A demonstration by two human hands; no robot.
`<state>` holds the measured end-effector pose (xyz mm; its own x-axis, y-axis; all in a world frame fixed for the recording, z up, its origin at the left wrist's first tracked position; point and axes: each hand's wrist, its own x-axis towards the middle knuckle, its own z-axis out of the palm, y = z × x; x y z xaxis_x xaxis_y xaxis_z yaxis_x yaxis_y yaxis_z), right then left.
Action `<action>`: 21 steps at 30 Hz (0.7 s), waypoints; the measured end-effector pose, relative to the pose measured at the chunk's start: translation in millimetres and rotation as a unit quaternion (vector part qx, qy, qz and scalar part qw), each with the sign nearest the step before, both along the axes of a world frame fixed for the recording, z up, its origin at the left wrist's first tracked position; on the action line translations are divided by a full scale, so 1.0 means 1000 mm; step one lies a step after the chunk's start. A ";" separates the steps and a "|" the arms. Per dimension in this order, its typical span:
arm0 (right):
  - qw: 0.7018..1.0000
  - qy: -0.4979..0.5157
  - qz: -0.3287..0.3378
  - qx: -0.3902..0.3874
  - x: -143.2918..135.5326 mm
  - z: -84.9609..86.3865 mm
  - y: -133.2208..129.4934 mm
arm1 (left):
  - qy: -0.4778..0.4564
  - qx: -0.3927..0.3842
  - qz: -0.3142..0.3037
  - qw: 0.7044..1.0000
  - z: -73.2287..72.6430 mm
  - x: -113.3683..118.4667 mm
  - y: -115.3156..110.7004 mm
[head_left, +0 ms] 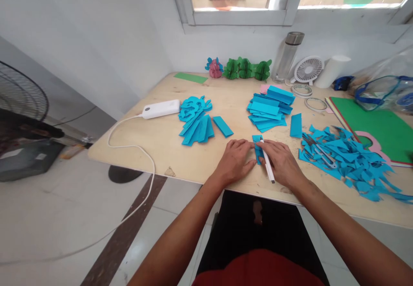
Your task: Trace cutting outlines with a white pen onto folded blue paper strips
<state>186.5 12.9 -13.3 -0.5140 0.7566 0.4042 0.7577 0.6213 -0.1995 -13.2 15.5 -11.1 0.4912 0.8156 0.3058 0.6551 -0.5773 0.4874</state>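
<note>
Firstly, tabletop point(200, 165): pale wood, set against the wall below a window point(238, 18).
Floor fan point(19, 92): black, cut off at the left edge of view.
Scrap heap point(358, 165): jagged blue offcuts, spread beside the right forearm, partly bordering a green sheet point(387, 122) behind.
Strip pile point(267, 109): blue, loosely stacked beyond the hands, near two tape rolls point(315, 104).
Left hand point(235, 159): palm down on the wood, fingertips and thumb at the near-left edge of a small blue strip; pinching or merely pressing, impossible to make out.
Right hand point(281, 159): curled around a white pen, fingertips also touching that same strip.
Clear bottle point(287, 58): leaning slightly, metal-capped, just left of a small white fan point(309, 69).
Fanned strips point(198, 129): blue, just below a cluster of curly blue cutouts point(193, 106).
Power bank point(161, 109): white, touching or almost touching the cutouts, cabled at its left end.
Paper figures point(245, 68): green, lined up along the wall beside a pink-and-blue one.
White pen point(268, 165): slanted through the right hand, lower end sticking out towards the table's near edge.
Small blue strip point(258, 152): lying on the wood between both hands, partly covered by fingers.
</note>
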 end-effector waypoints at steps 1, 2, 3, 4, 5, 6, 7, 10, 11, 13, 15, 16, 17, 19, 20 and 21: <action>1.000 0.000 0.000 0.000 0.000 0.000 0.000 | 0.001 -0.004 0.000 1.000 0.000 0.000 0.000; 1.000 0.001 0.000 0.000 0.000 0.000 0.000 | 0.002 -0.007 0.000 1.000 0.001 0.000 0.000; 1.000 0.002 0.001 -0.001 0.000 0.000 0.000 | 0.002 -0.009 -0.001 1.000 0.001 0.000 0.000; 1.000 0.003 0.001 -0.001 0.000 0.001 0.000 | 0.002 -0.010 -0.002 1.000 0.002 0.000 0.000; 1.000 0.004 0.002 -0.002 0.000 0.001 0.000 | 0.001 -0.010 -0.002 1.000 0.002 0.000 0.000; 1.000 0.004 0.003 -0.004 0.000 0.001 0.000 | 0.001 -0.010 -0.002 1.000 0.002 0.000 0.000; 1.000 0.006 0.003 -0.006 0.000 0.001 0.000 | 0.002 -0.010 -0.002 1.000 0.002 0.000 0.000; 1.000 0.011 0.002 -0.013 0.000 0.002 0.000 | 0.007 -0.013 0.002 1.000 0.000 0.001 0.001; 1.000 0.013 0.002 -0.015 0.000 0.002 0.000 | 0.008 -0.014 0.003 1.000 0.000 0.001 0.001; 1.000 0.015 0.002 -0.018 0.000 0.002 0.000 | 0.008 -0.013 0.004 1.000 -0.001 0.001 0.001; 1.000 0.015 0.001 -0.016 0.001 0.002 -0.001 | 0.007 -0.012 0.002 1.000 -0.001 0.001 0.001; 1.000 0.015 0.001 -0.014 0.001 0.002 -0.001 | 0.007 -0.011 0.002 1.000 -0.001 0.001 0.001; 1.000 0.015 0.002 -0.012 0.001 0.002 -0.001 | 0.007 -0.012 0.002 1.000 -0.001 0.001 0.001; 1.000 0.014 0.003 -0.008 0.001 0.002 -0.002 | 0.008 -0.013 0.002 1.000 -0.001 0.001 0.001; 1.000 0.013 0.003 -0.007 0.000 0.002 -0.002 | 0.008 -0.013 0.002 1.000 -0.001 0.001 0.001; 1.000 0.013 0.002 -0.006 0.000 0.002 -0.002 | 0.008 -0.012 0.002 1.000 -0.001 0.001 0.001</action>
<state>186.8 11.0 -11.2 -0.5072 0.7593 0.4076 0.7495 0.6221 -0.2263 -12.4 16.1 -11.7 0.4926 0.8245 0.2783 0.6650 -0.5629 0.4908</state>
